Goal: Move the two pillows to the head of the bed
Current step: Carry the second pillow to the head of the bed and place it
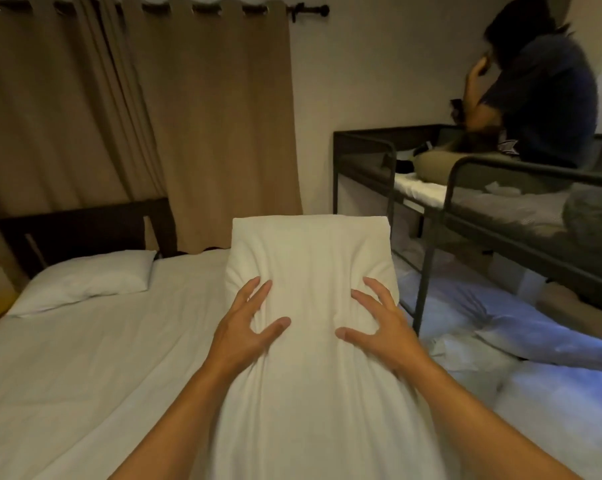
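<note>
I hold a white pillow [310, 258] lengthwise in front of me, above the right half of the bed [85, 358]. My left hand [247, 323] grips its left flank and my right hand [379, 323] grips its right flank, fingers spread and pressed into the fabric. A second white pillow [88, 282] lies flat at the head of the bed on the left, just below the dark headboard [85, 226].
Brown curtains [171, 116] hang behind the headboard. A dark metal bunk frame [431, 237] stands at the right, with a person [542, 98] sitting on its upper mattress. Bedding [500, 323] lies on the floor beneath it.
</note>
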